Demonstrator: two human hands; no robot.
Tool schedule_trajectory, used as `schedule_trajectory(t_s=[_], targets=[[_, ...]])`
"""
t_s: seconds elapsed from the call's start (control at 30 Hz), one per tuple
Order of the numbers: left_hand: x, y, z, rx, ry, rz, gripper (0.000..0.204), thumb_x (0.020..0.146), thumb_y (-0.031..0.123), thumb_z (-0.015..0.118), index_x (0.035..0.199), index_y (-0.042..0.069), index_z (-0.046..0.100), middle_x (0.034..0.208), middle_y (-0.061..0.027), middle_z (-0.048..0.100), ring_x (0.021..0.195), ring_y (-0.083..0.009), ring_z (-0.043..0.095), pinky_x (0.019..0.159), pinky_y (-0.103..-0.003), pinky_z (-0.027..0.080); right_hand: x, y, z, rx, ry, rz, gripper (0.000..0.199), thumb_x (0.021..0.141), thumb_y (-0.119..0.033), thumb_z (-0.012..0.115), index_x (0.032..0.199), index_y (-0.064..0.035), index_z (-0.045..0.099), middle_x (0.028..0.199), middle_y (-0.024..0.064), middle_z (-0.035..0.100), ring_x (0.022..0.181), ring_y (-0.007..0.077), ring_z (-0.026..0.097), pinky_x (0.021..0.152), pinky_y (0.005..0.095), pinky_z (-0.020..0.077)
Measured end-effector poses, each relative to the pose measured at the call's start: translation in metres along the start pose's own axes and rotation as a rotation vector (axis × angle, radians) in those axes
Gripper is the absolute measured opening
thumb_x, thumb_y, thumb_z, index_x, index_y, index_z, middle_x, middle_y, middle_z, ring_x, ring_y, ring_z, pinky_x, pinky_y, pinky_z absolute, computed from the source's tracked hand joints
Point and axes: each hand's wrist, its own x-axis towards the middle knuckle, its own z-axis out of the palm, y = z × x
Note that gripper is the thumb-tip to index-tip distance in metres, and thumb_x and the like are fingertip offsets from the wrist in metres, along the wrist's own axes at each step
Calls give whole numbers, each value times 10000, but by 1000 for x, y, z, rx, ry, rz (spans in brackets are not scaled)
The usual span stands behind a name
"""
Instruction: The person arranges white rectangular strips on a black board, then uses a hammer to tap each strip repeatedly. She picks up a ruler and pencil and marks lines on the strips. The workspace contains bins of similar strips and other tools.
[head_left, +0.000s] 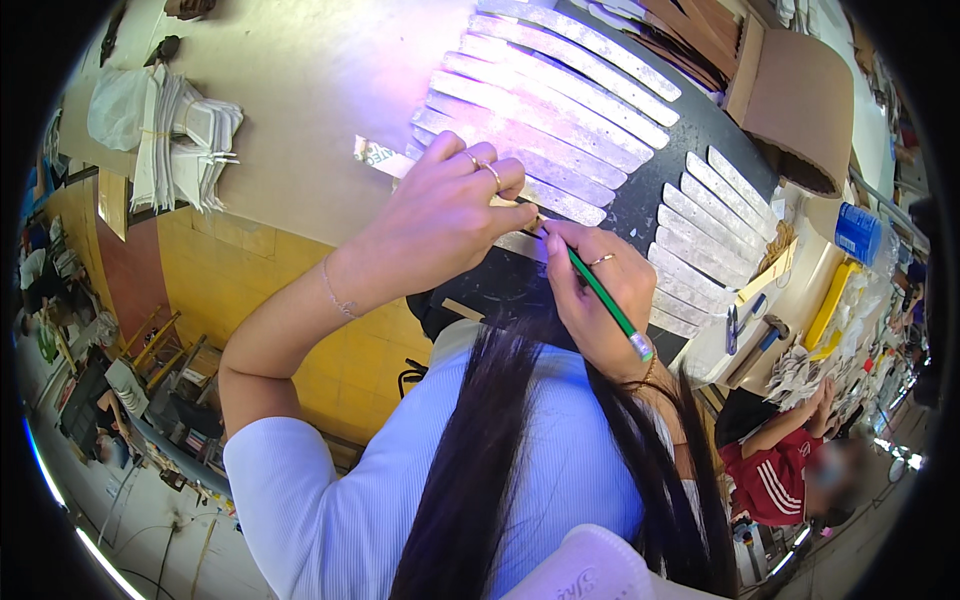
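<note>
A green pencil (607, 296) with a white eraser end is gripped in my right hand (612, 300), its point down beside my left fingertips. My left hand (455, 210) is closed, fingers curled, pinching a thin tan piece (507, 202) whose kind I cannot make out. A pale strip (519, 242) lies just under those fingers. From behind the left hand sticks out a whitish strip with green print (384, 157). Beyond both hands, several long silvery-grey strips (545, 110) lie side by side on a black board (640, 185). Shorter grey strips (710, 225) fan out at the right.
A bundle of white pieces (180, 140) lies at the far left of the tan table (300, 90). At right are a brown curved cardboard piece (800, 105), a blue-labelled container (858, 233), a hammer (765, 345) and a yellow tool (832, 305). A person in red (765, 480) sits nearby.
</note>
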Motion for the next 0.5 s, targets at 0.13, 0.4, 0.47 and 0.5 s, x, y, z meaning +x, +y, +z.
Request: schedule_trajectory(t_s=[0.13,0.4,0.47,0.5], targets=[[1,0,-2,7,3,3,154,763,93,674,895,154,724,886,-8,545,898,-184,550,784,-344,376,-1,-1,-2,123,-19,166,58,837,-14,708,889,-21,682,771,114,681,635,261,656,585,344,507],[-11,3,-7,-67,67,-18,220,779,113,702,993,157,729,898,6,556,893,-192,563,789,-354,386,-21,13,-23,261,237,-15,159,910,15,622,1061,45,663,932,176,716,796,255,701,732,317,539],[-16,11,-9,-87,38,-29,223,785,120,710,1004,156,730,900,5,559,889,-196,563,790,-359,387,-25,10,-25,252,244,-1,157,909,19,622,1058,44,666,932,176,716,805,253,703,735,316,538],[-20,14,-4,-105,30,-36,220,788,122,713,1005,154,730,900,3,559,886,-199,562,790,-361,388,-27,9,-26,248,246,5,157,909,21,622,1057,43,668,932,176,716,810,251,704,736,315,538]])
